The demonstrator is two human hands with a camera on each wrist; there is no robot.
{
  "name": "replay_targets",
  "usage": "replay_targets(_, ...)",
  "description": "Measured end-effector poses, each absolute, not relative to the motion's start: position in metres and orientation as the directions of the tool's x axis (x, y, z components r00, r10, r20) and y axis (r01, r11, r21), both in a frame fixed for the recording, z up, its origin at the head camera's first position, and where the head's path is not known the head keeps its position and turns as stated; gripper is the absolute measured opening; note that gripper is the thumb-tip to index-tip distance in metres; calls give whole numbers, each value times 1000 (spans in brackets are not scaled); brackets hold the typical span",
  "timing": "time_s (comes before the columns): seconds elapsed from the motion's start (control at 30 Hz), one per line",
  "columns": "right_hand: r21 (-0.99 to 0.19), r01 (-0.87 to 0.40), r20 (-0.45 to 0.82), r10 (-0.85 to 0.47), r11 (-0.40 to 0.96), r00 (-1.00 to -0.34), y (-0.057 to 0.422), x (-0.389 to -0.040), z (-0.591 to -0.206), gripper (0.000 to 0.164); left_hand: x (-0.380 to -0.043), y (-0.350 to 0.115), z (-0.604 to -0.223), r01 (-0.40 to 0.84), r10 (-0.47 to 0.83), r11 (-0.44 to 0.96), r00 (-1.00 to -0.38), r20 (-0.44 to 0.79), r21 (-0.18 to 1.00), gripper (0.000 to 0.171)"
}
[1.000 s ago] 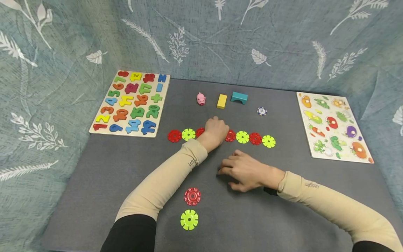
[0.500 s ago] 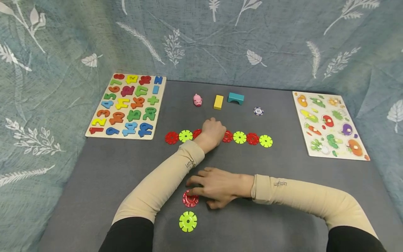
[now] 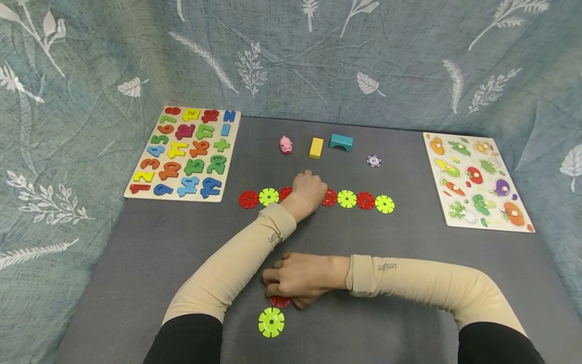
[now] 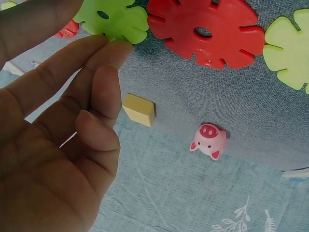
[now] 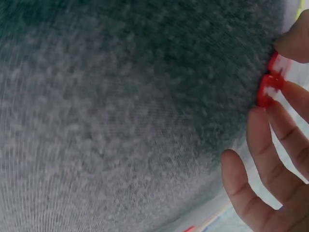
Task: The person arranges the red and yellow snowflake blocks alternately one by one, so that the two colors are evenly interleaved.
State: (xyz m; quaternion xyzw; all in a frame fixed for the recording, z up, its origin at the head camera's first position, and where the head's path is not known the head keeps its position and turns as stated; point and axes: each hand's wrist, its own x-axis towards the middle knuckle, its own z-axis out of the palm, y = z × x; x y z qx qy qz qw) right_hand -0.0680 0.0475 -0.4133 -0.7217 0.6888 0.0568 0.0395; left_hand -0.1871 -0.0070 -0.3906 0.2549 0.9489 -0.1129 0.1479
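Note:
A row of notched plastic building discs, alternating red (image 3: 248,199) and yellow-green (image 3: 347,198), crosses the table. Over the middle of this row, my left hand (image 3: 306,193) pinches a yellow-green disc (image 4: 116,21) between thumb and fingertips; the hand hides that disc in the head view. Its neighbour in the left wrist view is a red disc (image 4: 227,29). Nearer the body, my right hand (image 3: 302,275) holds a loose red disc (image 3: 280,302) by its edges, thumb on one side and fingers on the other. Just below it lies another yellow-green disc (image 3: 271,322), untouched.
Behind the row stand a pink toy pig (image 3: 286,145), a yellow block (image 3: 316,148), a teal arch block (image 3: 341,142) and a poker chip (image 3: 374,161). A number puzzle board (image 3: 182,154) lies at left, a vegetable puzzle board (image 3: 477,182) at right. Patterned cloth (image 3: 291,60) hangs behind.
My right hand has moved left and toward the body, from over bare table to the loose red disc, and its fingers have closed on it. The left hand keeps its place on the row.

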Motion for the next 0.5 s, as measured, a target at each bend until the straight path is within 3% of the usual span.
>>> replay_targets(0.2,19,-999,-133,-991,-31,28,45,-66,-416,42,-187,-6,-391,516,449,845,-827,-339,-142,27)
replay_targets(0.5,-106,-993,-163,-986,46,-28,56,-73,-412,47,-186,-7,-391,514,447,845,-830,-333,-145,27)
